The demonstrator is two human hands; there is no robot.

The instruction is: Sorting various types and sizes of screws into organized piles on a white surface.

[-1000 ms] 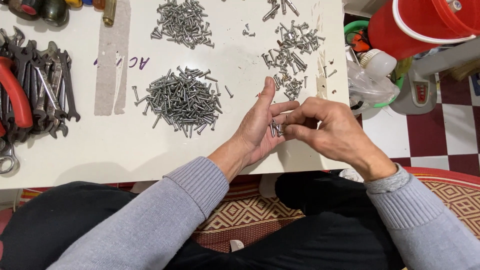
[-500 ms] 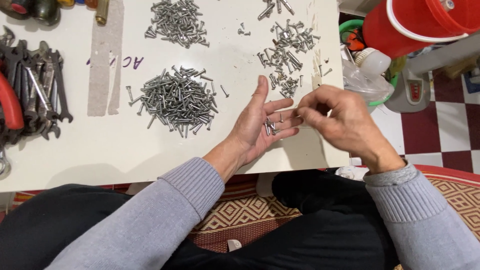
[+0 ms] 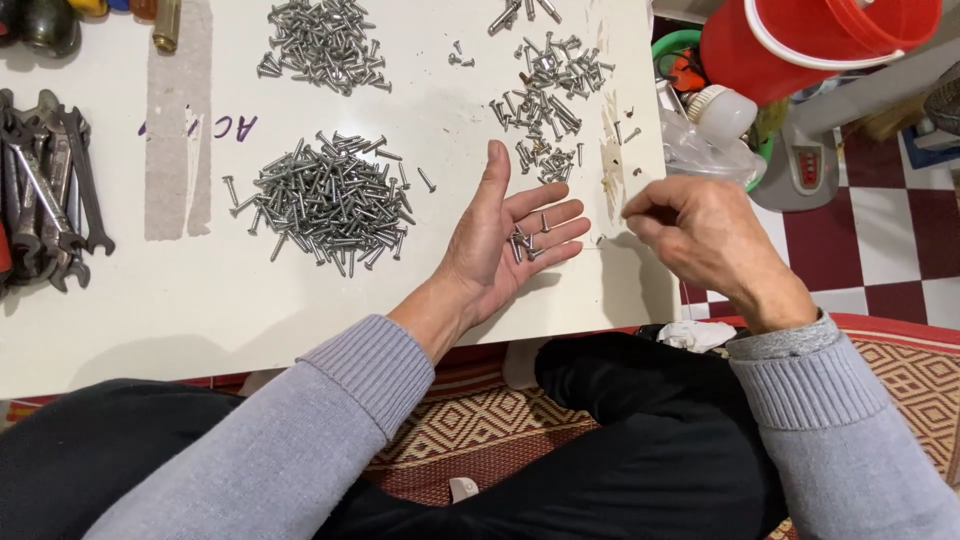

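My left hand [image 3: 492,252] lies palm up over the white table [image 3: 200,300], fingers spread, with a few small screws [image 3: 525,243] resting on its fingers. To its right, at the table's edge, my right hand [image 3: 705,235] has thumb and forefinger pinched together; I cannot tell whether anything is between them. A big pile of long silver screws [image 3: 320,200] lies just left of my left hand. A scattered batch of mixed screws [image 3: 545,95] sits beyond both hands.
Another screw pile [image 3: 320,45] lies at the back. Wrenches [image 3: 50,190] and tool handles [image 3: 50,25] fill the left side, beside a tape strip [image 3: 170,130]. Off the right edge stand a red bucket [image 3: 800,40] and a white bottle [image 3: 722,112] above a checkered floor.
My right hand has pulled away from the left palm and moved right to the table's edge. The left hand has opened flatter, with the screws still on its fingers.
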